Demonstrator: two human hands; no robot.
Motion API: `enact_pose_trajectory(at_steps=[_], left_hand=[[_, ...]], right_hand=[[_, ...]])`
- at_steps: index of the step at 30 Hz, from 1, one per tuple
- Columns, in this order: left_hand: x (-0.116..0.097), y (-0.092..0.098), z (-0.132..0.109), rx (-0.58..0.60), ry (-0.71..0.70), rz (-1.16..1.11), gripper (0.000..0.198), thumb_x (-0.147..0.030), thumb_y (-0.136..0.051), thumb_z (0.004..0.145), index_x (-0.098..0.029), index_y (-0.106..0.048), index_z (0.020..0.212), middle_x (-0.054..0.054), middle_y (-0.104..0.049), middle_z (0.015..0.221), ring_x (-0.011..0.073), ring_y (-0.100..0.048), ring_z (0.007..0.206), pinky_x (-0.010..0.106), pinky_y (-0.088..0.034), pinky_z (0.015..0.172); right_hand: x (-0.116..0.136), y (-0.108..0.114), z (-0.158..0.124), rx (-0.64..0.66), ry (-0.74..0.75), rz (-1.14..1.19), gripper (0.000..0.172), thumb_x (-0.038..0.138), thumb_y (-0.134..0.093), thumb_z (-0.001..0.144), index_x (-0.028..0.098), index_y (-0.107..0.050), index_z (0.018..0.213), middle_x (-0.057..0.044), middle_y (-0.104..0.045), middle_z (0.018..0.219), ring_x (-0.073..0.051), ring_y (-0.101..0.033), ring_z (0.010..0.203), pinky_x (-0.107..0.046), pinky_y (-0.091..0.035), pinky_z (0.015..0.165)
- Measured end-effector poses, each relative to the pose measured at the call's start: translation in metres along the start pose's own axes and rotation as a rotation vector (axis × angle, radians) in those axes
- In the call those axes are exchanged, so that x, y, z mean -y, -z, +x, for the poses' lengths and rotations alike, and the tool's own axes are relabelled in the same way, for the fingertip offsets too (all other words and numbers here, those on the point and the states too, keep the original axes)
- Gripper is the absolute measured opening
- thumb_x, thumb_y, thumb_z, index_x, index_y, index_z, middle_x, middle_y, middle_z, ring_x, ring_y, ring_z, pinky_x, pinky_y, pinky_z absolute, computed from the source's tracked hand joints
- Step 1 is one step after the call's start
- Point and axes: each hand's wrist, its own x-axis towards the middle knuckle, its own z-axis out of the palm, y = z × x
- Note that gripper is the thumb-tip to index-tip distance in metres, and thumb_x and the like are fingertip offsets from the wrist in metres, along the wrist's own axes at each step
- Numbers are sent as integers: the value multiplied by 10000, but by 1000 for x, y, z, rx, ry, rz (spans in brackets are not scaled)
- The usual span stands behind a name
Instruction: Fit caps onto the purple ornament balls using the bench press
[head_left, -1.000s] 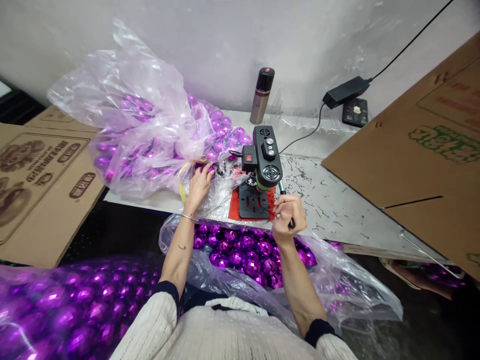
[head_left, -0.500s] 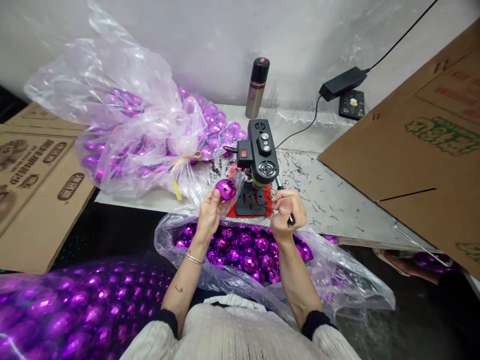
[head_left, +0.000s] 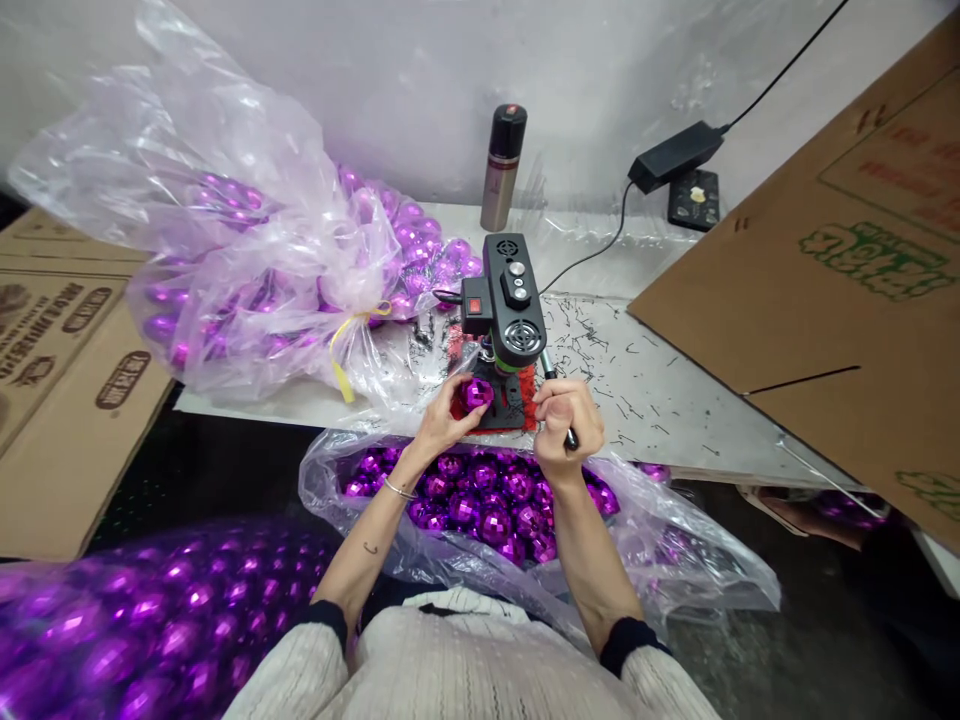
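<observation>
My left hand (head_left: 444,422) grips a purple faceted ball (head_left: 477,393) and holds it on the black base of a small bench drill press (head_left: 507,318), right under its head. My right hand (head_left: 566,422) is closed around the machine's lever handle (head_left: 556,402) on the right side. The press stands on a red mat (head_left: 529,392) on the white table (head_left: 675,400).
A tied clear bag of purple balls (head_left: 247,260) lies on the table to the left. An open bag of balls (head_left: 487,500) sits below my hands, another heap (head_left: 135,620) at lower left. Cardboard sheets (head_left: 825,300) flank both sides. A flask (head_left: 500,167) and power adapter (head_left: 675,157) stand behind.
My left hand took a purple ball from beside the tied bag and carried it right, onto the drill press base. My right hand stayed on the lever.
</observation>
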Motion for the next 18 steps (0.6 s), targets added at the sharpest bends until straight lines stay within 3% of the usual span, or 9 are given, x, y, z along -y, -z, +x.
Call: enact_pose_trajectory(at_steps=[6,12,18], left_hand=[[6,5,17,44,-168,138,537,-454,-711,990,-186,-616,1446,190,-690,1454,330,-660,1401,542,-534,1213],[8,-7,22,17,-121,131,668,-534,-757,978,-206,-566,1529,195,-679,1492,350,-644,1428,560,-509,1228],[7,-11,24,-5,-69,125,689,-617,-821,909,-238,-647,1457,161,-727,1416,355,-686,1356,561,-533,1195]], right_hand=[[1,0,0,-3,0,-20,338,220,-509,1069,240,-557,736,7,-634,690,-153,-647,657,-324,-470,605],[1,1,0,3,-6,-8,318,206,-519,1058,241,-570,747,7,-638,698,-156,-651,667,-322,-479,612],[0,2,-1,3,-8,-29,333,235,-514,1063,243,-583,737,1,-632,687,-167,-650,656,-332,-484,609]])
